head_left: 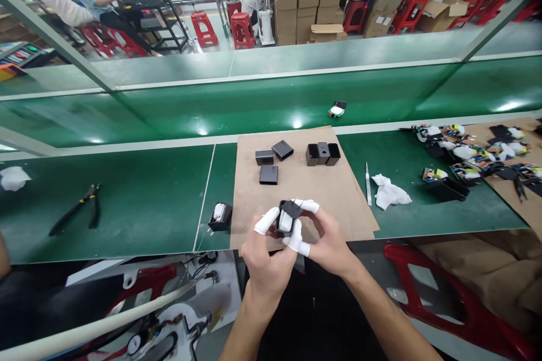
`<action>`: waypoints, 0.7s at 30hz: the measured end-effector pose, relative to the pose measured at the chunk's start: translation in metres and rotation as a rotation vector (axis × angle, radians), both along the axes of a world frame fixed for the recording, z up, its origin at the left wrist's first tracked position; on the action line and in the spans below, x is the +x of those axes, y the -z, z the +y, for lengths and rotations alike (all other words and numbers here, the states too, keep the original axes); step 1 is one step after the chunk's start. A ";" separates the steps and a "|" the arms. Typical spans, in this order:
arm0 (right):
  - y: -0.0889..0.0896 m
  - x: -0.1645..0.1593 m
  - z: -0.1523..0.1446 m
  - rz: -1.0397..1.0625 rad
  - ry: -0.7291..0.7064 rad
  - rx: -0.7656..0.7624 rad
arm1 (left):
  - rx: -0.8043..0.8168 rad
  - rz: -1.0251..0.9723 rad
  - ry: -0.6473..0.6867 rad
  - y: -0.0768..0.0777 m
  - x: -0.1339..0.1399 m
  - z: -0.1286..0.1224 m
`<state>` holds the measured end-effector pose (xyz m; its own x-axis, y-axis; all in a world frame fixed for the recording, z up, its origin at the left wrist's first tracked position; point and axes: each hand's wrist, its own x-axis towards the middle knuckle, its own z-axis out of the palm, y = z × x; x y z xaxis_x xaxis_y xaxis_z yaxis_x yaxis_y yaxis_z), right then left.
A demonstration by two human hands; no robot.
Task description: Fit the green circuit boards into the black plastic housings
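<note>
Head view, left to right. Far-left end of green desk point(156, 197): white crumpled cloth point(15, 178), then black-handled pliers point(91, 196), jaws pointing away from person. Next, filled black box point(220, 216) with white part inside, just beside left edge of cardboard sheet point(296, 186). On that sheet, toward the back, three dark shells point(268, 175) lie loosely grouped. Left hand point(262, 254) at front of sheet, white covers on fingertips; its grip is closed in around left side of small black case point(278, 225). Case is held between both hands, over front part of cardboard, white block point(285, 221) showing in it, dark flap point(292, 208) at its top. Right hand point(332, 242), fingertips also covered: grip pinched in on case and flap, finger gap narrow. Behind it, trio of open black boxes point(323, 154) side by side. Slightly right, small circuit piece point(337, 109) beyond cardboard. Then slim white tool point(368, 183), white tissue point(390, 192), open black housing point(449, 189), heap of electronic parts point(466, 152), partly over second cardboard sheet point(527, 203).
</note>
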<state>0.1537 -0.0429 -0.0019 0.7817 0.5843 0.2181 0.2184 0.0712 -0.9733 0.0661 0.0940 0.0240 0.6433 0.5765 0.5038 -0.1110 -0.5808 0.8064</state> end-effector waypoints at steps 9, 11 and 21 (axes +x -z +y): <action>0.013 -0.003 -0.008 0.139 -0.207 0.107 | -0.306 0.319 0.453 -0.002 -0.002 0.017; 0.011 0.001 -0.010 0.084 -0.151 0.131 | -0.269 0.335 0.440 -0.001 -0.001 0.019; -0.019 0.019 -0.012 -0.182 -0.153 0.001 | 0.110 0.435 0.365 -0.007 0.001 0.028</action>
<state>0.1722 -0.0548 0.0174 0.6316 0.6928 0.3479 0.3770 0.1176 -0.9187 0.0675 0.1218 0.0313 0.9520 0.2375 0.1930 0.0082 -0.6501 0.7598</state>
